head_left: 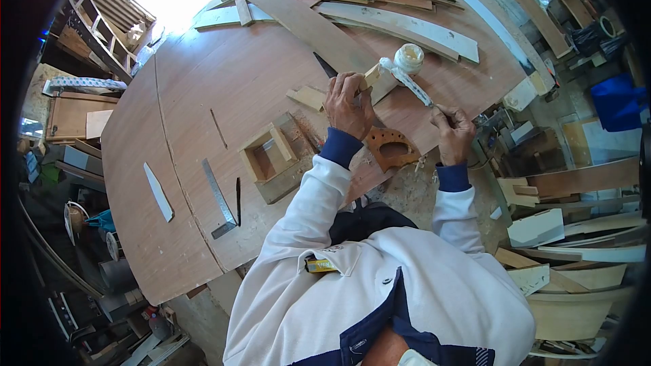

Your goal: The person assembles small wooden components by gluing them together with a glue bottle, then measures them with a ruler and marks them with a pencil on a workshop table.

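A white cloth shirt (407, 278) is nearest; beyond, the right hand (453, 134) pinches a white-smeared slim stick (412, 86), slanting far-left toward the pale wooden block (372, 75) the left hand (349, 105) pinches.

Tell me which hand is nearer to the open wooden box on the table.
Left. The left hand, holding a wood piece, is ahead and to the right of the box; the right hand, holding a white-coated stick, is farther off to the right.
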### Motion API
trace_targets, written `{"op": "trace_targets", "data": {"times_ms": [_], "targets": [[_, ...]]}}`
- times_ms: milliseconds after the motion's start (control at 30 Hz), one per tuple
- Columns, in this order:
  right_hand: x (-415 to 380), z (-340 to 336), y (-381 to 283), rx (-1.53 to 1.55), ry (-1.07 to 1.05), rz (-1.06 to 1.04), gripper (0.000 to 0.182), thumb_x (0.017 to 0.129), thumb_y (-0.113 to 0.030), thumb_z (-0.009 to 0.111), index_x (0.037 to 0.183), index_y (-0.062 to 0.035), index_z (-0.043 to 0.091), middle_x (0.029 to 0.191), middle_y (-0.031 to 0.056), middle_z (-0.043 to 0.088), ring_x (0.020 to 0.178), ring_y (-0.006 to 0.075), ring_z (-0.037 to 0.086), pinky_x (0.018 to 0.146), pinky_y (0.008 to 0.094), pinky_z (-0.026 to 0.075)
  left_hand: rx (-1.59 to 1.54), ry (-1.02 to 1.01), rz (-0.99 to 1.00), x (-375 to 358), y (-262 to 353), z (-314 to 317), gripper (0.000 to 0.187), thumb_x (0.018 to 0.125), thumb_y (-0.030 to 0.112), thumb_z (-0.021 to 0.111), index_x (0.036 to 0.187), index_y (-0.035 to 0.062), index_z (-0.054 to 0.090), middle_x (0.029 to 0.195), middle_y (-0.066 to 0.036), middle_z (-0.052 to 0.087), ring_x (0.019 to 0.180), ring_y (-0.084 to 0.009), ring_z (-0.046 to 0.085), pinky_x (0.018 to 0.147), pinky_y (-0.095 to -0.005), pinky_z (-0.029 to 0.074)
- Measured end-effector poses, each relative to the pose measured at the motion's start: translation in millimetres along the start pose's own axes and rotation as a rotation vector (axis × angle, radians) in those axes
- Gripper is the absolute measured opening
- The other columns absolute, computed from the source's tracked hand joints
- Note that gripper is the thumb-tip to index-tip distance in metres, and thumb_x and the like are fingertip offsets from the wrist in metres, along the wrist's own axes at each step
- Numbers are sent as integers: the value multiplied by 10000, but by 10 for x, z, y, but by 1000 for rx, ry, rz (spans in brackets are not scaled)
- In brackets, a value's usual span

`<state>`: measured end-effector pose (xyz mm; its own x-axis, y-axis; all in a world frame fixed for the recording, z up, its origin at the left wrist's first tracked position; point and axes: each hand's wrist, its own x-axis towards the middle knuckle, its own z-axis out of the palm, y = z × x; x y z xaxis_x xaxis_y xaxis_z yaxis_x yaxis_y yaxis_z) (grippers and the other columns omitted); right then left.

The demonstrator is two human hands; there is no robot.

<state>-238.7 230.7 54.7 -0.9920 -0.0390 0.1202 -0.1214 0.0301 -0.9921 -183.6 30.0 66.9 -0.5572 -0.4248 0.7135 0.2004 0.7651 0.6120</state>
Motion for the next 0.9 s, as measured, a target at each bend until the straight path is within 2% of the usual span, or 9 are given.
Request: {"op": "trace_targets", "data": {"times_ms": [33, 100, 300, 433, 633, 700, 800, 833, 900], "targets": [[-20, 8, -19, 0, 1, -1, 90, 796, -4, 681, 879, 23, 660, 812, 74, 667, 699, 108, 616, 655, 235, 517, 0, 0, 1, 5, 10, 1, 227, 689, -40, 659, 886, 33, 574, 870, -122, 595, 801, -303, 576, 713, -373, 468], [-95, 23, -66, -238, -18, -306, 71, 806, -15, 686, 866, 7, 656, 818, 50, 669, 714, 96, 604, 661, 231, 494, -10, -3, -15, 2, 42, 8, 230, 685, -39, 662, 884, 30, 572, 864, -125, 590, 789, -301, 573, 711, -375, 467], [-149, 46, -1, -171, 127, -321, 75, 813, -27, 696, 854, 9, 645, 836, 50, 660, 762, 90, 593, 688, 244, 502, -28, 7, -75, -40, 4, 5, 236, 683, -39, 656, 896, 27, 576, 871, -127, 587, 798, -301, 568, 707, -374, 474], [-121, -25, 17, -99, 122, -304, 70, 818, -12, 687, 862, 15, 640, 853, 53, 657, 769, 95, 590, 698, 247, 504, -3, 13, -73, -39, -36, -18, 239, 683, -41, 652, 900, 22, 577, 877, -126, 589, 796, -296, 568, 693, -366, 477], [-160, -23, -198, -109, 73, -425, 96, 808, 5, 686, 891, -5, 638, 870, 62, 649, 797, 121, 608, 692, 257, 508, 32, 7, -15, -37, -22, -15, 239, 678, -48, 645, 898, 21, 580, 882, -128, 593, 796, -296, 569, 687, -370, 475], [-154, -30, -308, -369, 19, -723, 121, 787, 23, 688, 891, -8, 633, 873, 86, 646, 790, 151, 625, 688, 267, 513, 61, 2, 13, -28, -14, -7, 231, 683, -45, 640, 895, 25, 580, 882, -129, 593, 798, -298, 570, 700, -373, 472], [-202, -36, -448, -418, -37, -837, 146, 763, 46, 691, 885, -9, 633, 880, 99, 648, 778, 172, 634, 685, 273, 519, 85, 6, -7, -23, -31, -11, 232, 682, -36, 638, 898, 28, 579, 885, -129, 593, 811, -303, 570, 715, -380, 468], [-197, -32, -439, -418, -37, -839, 146, 763, 46, 691, 885, -9, 633, 880, 99, 648, 778, 172, 634, 685, 273, 519, 84, 7, -6, -17, -37, -12, 232, 682, -36, 638, 898, 28, 579, 885, -129, 593, 811, -303, 570, 715, -380, 468], [-214, -25, -383, -245, 31, -618, 145, 767, 52, 690, 888, -6, 633, 880, 94, 648, 769, 169, 632, 678, 271, 521, 97, 14, -18, -24, -46, -31, 239, 677, -27, 638, 902, 29, 578, 889, -130, 592, 827, -311, 568, 724, -384, 466]]}}
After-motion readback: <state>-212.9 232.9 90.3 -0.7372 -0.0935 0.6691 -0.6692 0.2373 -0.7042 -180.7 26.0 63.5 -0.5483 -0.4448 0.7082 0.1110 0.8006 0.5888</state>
